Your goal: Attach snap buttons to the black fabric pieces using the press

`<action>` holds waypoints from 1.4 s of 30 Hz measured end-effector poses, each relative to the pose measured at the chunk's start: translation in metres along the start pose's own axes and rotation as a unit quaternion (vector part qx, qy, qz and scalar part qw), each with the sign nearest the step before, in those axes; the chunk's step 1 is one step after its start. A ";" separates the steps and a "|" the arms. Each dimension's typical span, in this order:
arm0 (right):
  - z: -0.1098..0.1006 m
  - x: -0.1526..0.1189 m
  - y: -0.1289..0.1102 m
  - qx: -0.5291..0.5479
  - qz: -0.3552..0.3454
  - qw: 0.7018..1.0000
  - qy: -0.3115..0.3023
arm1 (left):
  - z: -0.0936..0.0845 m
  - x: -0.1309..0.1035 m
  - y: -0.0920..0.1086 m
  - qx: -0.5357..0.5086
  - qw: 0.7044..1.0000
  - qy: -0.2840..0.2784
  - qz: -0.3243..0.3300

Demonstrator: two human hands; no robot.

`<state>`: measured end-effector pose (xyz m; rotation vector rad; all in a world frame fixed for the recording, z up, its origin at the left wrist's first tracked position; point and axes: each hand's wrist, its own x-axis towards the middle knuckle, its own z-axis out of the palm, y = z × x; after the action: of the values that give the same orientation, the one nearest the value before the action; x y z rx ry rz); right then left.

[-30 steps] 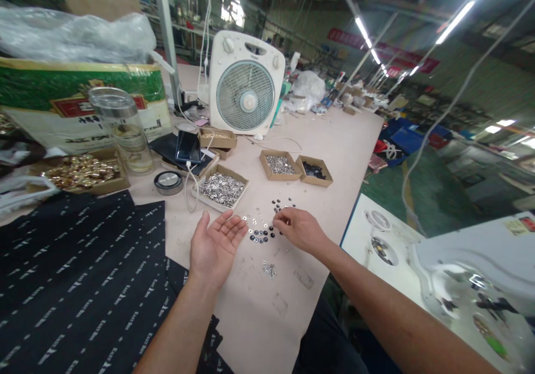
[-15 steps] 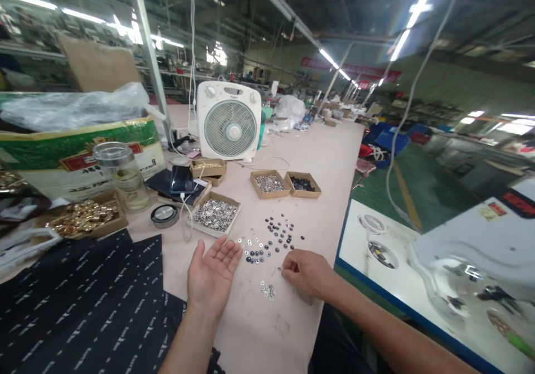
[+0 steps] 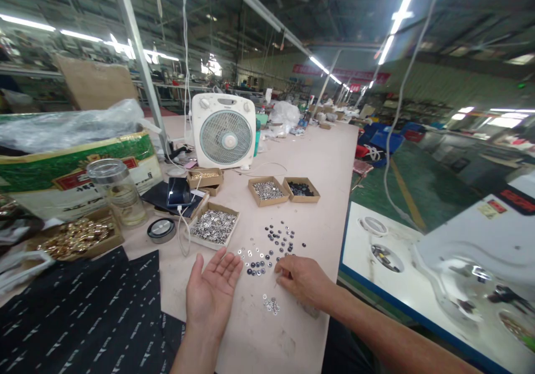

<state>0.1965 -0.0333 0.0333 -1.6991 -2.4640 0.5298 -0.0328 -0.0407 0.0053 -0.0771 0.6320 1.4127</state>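
My left hand [image 3: 212, 293] is palm up and open over the table, its fingers slightly curled and nothing visible on the palm. Across from it, my right hand [image 3: 304, 281] is low at the tabletop, thumb and fingertips pinched together; whatever they hold is too small to make out. Just beyond its fingers lie several dark round snap buttons [image 3: 283, 244], scattered loosely. Some small silver pieces [image 3: 252, 253] are spread beside them, near my left fingertips. Closer to me is a little pile of silver rings [image 3: 271, 305].
Cardboard trays hold silver parts [image 3: 215, 225], more silver parts [image 3: 267, 190] and black parts [image 3: 300, 188]. A fan [image 3: 225, 134], glass jar [image 3: 119, 195], phone [image 3: 179, 192] and tape roll [image 3: 161, 230] stand around. Black printed fabric [image 3: 83, 318] lies left; a white machine [image 3: 472, 251] stands right.
My right hand has shifted a little to the left, toward my left hand, its fingers still pinched. My left hand stays open. The view has tilted slightly upward.
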 end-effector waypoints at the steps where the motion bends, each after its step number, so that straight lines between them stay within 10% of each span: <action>1: 0.000 0.001 0.000 0.003 0.004 1.000 -0.003 | 0.000 0.000 0.000 -0.001 1.000 -0.003 -0.001; 12: -0.004 0.003 0.008 -0.011 -0.047 0.999 -0.002 | 0.000 0.001 -0.001 -0.011 1.000 0.000 -0.011; 17: -0.018 0.039 0.001 -0.007 -0.043 0.996 0.077 | 0.000 0.000 -0.002 -0.010 1.000 -0.002 -0.019; 25: -0.010 0.093 -0.010 -0.113 -0.023 0.993 0.040 | -0.002 0.000 -0.001 -0.009 1.000 -0.002 -0.013; 35: -0.019 0.074 -0.006 -0.113 -0.051 0.992 0.003 | 0.000 -0.002 -0.003 0.000 1.000 0.014 -0.016; 42: -0.050 0.055 0.031 -0.026 -0.006 0.995 0.100 | -0.003 -0.002 -0.004 0.039 0.999 0.019 -0.006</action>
<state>0.2172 0.0388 0.0637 -1.6640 -2.3646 0.2805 -0.0306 -0.0442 0.0021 -0.0450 0.7166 1.3755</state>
